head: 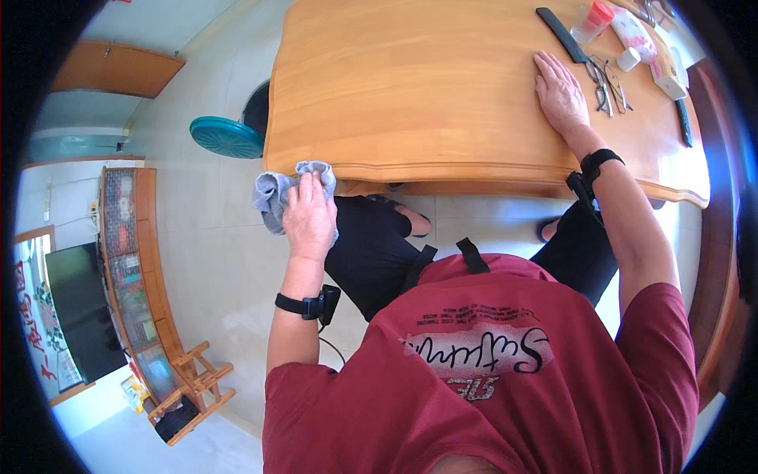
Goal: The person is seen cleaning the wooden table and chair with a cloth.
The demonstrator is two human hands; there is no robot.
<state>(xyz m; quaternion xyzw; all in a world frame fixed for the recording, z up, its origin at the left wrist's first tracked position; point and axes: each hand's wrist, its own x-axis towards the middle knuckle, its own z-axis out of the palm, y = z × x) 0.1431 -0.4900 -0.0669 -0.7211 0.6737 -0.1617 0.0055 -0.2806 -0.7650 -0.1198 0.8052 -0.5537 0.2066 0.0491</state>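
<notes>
My left hand (309, 222) grips a bunched grey cloth (271, 192) at the near left corner of a wooden table (414, 89). Part of the cloth hangs out past the table's edge. Palm down on the tabletop, my right hand (561, 98) lies flat and holds nothing. Just right of its fingers are two pairs of eyeglasses, one (599, 89) beside the other (616, 86). A long flat black object (559, 34) lies beyond the fingertips, its near end by the glasses.
A clear container with a red lid (599, 15), a soft tissue pack (632, 34), a small white cylinder (628, 59) and a white box (670, 82) stand at the far right. A teal round plastic lid (228, 136) is left of the table. Further left are a cabinet (133, 284) and wooden stool (204, 376).
</notes>
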